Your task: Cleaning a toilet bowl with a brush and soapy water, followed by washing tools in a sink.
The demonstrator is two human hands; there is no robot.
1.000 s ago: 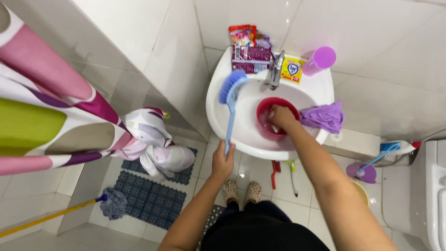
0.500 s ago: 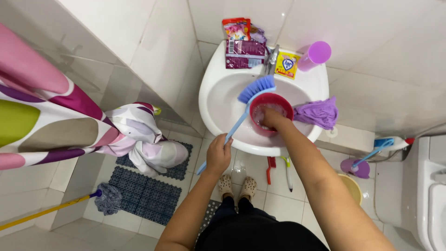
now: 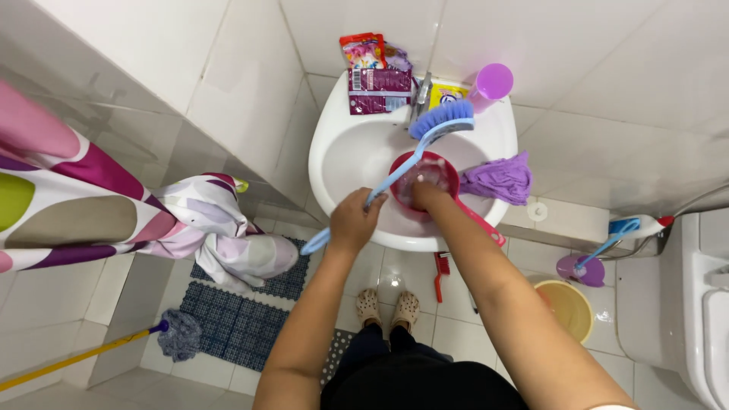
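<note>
Left hand (image 3: pixel 354 222) has its fingers wrapped round the handle of a blue brush (image 3: pixel 414 148), bristle head up past the fingers by the tap (image 3: pixel 420 95), over the white sink (image 3: pixel 334 152). Right hand (image 3: pixel 427 193) dips into the red bowl (image 3: pixel 402 163) in the sink; fingers sit in foamy water, can't tell if they're curled or spread. Purple cloth (image 3: pixel 497 178) lies on the rim just beside the right hand, with packets (image 3: pixel 376 80) and a purple cup (image 3: pixel 492 82) beyond the fingertips; a shower curtain (image 3: pixel 114 220) hangs well off the left hand's side.

Right hand (image 3: pixel 427 193) fingers blurred inside red bowl (image 3: pixel 448 168); toilet (image 3: pixel 706 304) cut off.
</note>
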